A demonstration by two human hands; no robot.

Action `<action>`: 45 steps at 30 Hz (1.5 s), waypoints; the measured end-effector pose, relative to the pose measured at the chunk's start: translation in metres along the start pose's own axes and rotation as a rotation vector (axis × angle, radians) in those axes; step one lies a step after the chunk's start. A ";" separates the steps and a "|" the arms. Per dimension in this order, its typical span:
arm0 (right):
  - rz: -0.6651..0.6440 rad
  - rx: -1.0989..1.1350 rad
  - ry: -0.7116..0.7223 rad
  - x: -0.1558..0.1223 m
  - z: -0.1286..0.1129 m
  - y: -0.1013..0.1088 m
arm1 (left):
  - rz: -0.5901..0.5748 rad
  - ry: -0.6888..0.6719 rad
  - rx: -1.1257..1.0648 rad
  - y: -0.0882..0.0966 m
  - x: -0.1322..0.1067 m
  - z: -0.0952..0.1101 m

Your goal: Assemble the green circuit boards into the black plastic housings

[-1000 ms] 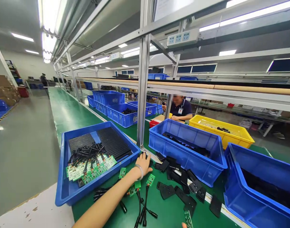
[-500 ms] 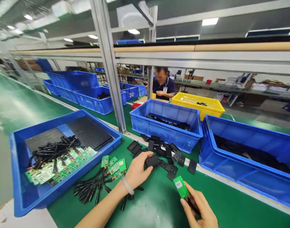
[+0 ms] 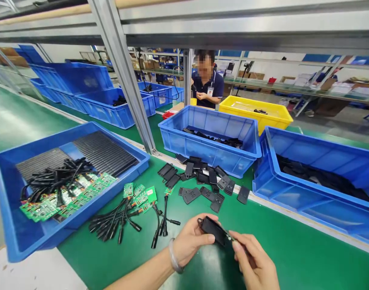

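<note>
Bottom centre: left hand (image 3: 189, 241) and right hand (image 3: 257, 268) now meet, fingers of both pinching a black cover (image 3: 213, 231) just above the green surface (image 3: 293, 249). Half a second ago the left hand reached into the cover pile (image 3: 202, 181) mid-frame. Blue bin (image 3: 208, 139) behind it, unmoved.

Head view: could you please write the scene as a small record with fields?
left hand: holds black cover above the belt
right hand: meets the cover's right end, grip unclear
on belt: loose covers, green boards with black cables
blue tray: more boards and cables
bins: blue bin, second blue bin, yellow bin
person: behind the blue bin
</note>
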State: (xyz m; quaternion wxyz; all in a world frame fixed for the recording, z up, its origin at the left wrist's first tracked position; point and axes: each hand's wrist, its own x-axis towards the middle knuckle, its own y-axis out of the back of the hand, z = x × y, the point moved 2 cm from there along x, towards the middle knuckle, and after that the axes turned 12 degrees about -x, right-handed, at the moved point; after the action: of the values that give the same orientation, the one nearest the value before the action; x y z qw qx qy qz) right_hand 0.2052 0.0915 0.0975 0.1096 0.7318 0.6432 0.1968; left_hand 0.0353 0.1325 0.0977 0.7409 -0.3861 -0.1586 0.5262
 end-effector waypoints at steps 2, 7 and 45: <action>0.006 0.081 -0.162 -0.004 0.000 0.000 | 0.006 0.019 0.027 0.000 -0.002 -0.001; -0.068 0.175 -0.273 -0.009 0.002 -0.005 | -0.036 0.069 0.035 -0.001 -0.005 -0.007; -0.100 0.108 -0.173 -0.012 0.014 -0.031 | 0.238 -0.026 0.082 0.002 -0.007 -0.021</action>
State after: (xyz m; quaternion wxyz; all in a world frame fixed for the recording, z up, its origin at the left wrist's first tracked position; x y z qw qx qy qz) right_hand 0.1822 0.0857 0.0703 0.1347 0.7179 0.6768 0.0924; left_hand 0.0451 0.1181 0.0837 0.6863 -0.3646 -0.0995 0.6214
